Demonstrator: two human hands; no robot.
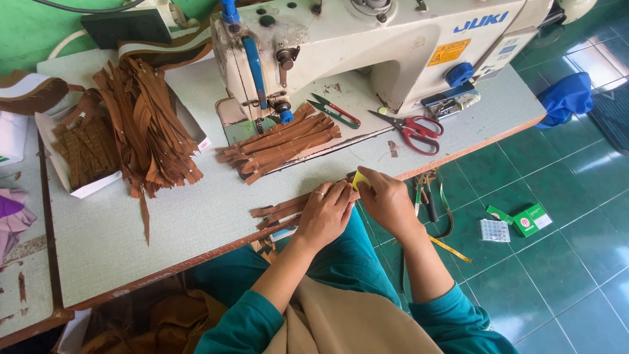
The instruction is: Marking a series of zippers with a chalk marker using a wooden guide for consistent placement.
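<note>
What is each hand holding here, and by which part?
The right hand pinches a small yellow piece by its edge. The left hand presses flat on brown strips near their right end, gripping nothing.

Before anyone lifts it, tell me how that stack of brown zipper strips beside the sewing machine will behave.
The brown zipper strips are thin, so they would probably flop. Loosely fanned, the stack likely slides apart if pushed. They look light.

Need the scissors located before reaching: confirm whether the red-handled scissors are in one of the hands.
No. The red-handled scissors lie on the table by the sewing machine, apart from both hands.
</note>
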